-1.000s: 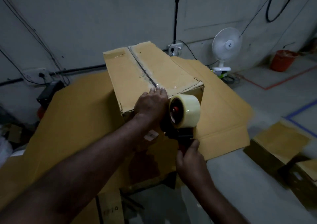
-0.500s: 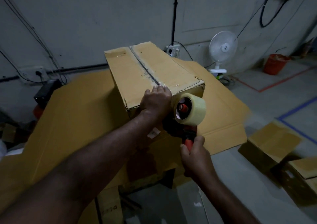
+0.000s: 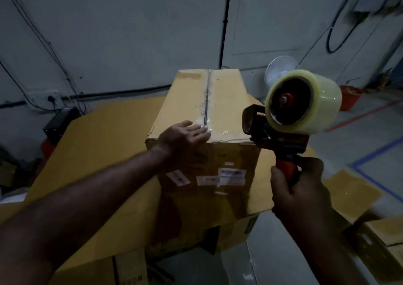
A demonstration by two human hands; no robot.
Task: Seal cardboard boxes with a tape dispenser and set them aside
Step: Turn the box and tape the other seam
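Box sits on flat cardboard sheets, top seam taped. Left hand lies flat, fingers straight, at its near top edge. Right hand grips tape dispenser handle, held off the box.

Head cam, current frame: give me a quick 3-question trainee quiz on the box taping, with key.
1. True or false: the left hand lies flat on top of the box.
2. The tape dispenser is: A) pressed on the seam; B) held clear of the seam by the right hand; C) lying on the floor.
3. What glossy strip covers the seam?
Key: 1 true; 2 B; 3 clear tape.
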